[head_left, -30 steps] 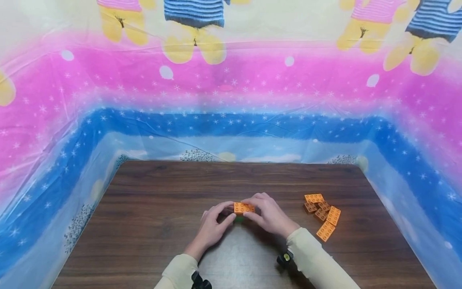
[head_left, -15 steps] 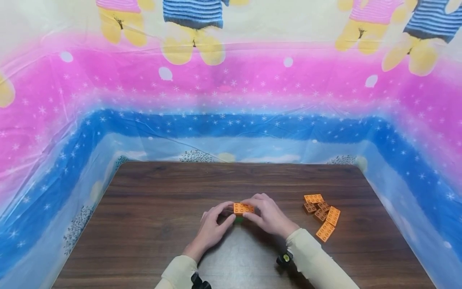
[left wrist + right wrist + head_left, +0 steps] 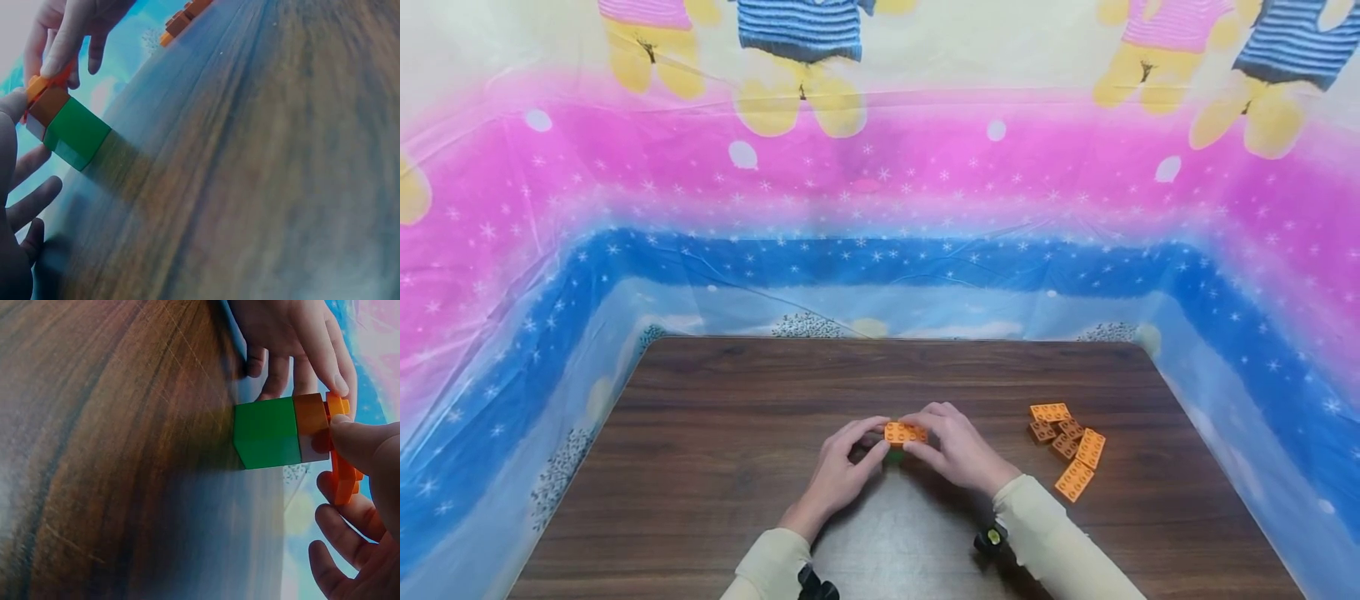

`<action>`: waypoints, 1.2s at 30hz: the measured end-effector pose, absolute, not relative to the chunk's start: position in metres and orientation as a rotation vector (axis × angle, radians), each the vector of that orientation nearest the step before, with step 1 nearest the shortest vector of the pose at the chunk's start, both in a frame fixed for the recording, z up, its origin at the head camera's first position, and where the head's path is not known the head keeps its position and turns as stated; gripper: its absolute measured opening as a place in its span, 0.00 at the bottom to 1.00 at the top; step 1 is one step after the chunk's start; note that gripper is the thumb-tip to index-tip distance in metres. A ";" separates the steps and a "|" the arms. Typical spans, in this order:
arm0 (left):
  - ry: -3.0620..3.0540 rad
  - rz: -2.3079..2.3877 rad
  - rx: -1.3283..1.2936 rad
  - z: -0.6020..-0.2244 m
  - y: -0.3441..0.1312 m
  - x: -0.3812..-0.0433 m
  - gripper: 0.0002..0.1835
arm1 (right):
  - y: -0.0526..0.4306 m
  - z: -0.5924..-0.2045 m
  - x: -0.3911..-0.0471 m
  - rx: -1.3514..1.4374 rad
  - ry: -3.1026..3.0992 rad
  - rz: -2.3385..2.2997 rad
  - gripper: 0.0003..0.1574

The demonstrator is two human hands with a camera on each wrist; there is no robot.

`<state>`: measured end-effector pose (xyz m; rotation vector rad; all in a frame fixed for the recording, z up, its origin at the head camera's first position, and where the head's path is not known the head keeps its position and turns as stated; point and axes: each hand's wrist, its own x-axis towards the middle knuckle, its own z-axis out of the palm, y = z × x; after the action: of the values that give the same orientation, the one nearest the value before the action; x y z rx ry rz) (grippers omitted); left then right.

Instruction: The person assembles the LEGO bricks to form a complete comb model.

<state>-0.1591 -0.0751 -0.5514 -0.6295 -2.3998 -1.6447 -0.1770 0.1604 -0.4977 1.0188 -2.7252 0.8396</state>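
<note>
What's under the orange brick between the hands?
Below the orange brick: a brown brick, then a green block. Any studs between them are covered, as is the green block's underside.

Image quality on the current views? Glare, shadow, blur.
Head: whitish glare low on the table, shadow near the right hand; left wrist: wood grain soft, backdrop washed out pale at upper left; right wrist: dark shadow on the table beside the green block, whose edges look fairly crisp.

Head view high, facing forward and down, wrist views close, low, sharing the green block [image 3: 267, 434]
</note>
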 end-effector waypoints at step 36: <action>-2.354 -1.641 -0.646 -0.556 -0.072 -0.162 0.17 | 0.157 -0.509 -0.177 0.922 -2.747 1.002 0.20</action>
<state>-0.1618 -0.0723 -0.5563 -0.6465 -2.3544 -1.6410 -0.1774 0.1575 -0.5087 0.9219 -2.7466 1.0021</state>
